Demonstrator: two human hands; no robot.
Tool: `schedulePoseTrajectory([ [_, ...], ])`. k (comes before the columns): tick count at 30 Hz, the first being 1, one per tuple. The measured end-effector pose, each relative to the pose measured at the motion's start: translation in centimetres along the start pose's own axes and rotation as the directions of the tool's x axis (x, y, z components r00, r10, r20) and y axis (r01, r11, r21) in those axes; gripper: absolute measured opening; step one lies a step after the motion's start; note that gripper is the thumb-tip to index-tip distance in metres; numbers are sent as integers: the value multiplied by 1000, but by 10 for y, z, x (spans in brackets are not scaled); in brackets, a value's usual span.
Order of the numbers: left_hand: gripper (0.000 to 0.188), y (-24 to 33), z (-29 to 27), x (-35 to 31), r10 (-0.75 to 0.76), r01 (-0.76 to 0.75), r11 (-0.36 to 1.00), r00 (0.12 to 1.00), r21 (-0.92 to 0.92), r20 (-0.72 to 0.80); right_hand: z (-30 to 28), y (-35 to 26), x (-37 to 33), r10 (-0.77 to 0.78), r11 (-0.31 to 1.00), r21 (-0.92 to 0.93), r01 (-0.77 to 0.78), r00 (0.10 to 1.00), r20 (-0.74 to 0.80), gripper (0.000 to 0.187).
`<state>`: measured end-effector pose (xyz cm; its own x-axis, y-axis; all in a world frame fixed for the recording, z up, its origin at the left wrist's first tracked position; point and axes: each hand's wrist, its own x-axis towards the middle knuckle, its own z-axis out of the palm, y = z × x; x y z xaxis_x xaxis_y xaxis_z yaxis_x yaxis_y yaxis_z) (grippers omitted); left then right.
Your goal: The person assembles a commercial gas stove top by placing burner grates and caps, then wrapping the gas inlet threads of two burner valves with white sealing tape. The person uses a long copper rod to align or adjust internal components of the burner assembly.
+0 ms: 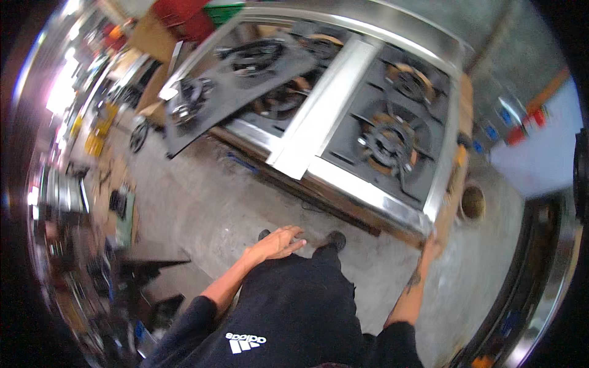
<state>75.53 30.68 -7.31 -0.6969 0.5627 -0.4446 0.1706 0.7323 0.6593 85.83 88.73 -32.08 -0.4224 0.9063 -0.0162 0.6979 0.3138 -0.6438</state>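
Observation:
A large stainless steel gas stove (374,194) stands in front of me on a low wooden support. Its right bay holds a black burner tray (353,142) with two round burners. Down the middle lies a bright metal strip (300,138) whose near end sticks out past the front edge. Another black burner panel (227,103) rests askew over the left bay and overhangs the front left. My left hand (279,243) hovers at my waist, fingers stretched out, holding nothing. At the stove's near right corner is my right hand (431,245), seemingly touching it; its fingers are blurred.
A bucket-like container (472,202) stands on the concrete floor right of the stove. Blurred tools and metal parts clutter the left side, with a green object (124,218) among them. Behind the stove's left end are a cardboard box (150,40) and a red container (178,17).

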Motion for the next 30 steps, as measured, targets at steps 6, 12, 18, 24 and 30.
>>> schedulePoseTrajectory([
  [6,53,-99,9,-56,-198,216,976,928,-23,314,20,16,-68,-263,958,46,283,932,-251,48],
  [12,44,-183,25,-128,-191,273,876,953,-396,235,64,-47,-217,-441,888,74,453,796,415,32],
  [18,34,-287,18,-194,-328,265,808,944,-526,-29,101,-203,-340,-237,929,51,366,482,843,40],
  [24,36,-352,-60,-224,-506,283,741,831,-608,-230,61,-410,-431,-248,709,375,597,-286,926,46],
  [30,38,-294,-188,-171,-348,-249,756,630,-605,-694,4,-614,-418,-739,337,711,618,-294,606,32],
])
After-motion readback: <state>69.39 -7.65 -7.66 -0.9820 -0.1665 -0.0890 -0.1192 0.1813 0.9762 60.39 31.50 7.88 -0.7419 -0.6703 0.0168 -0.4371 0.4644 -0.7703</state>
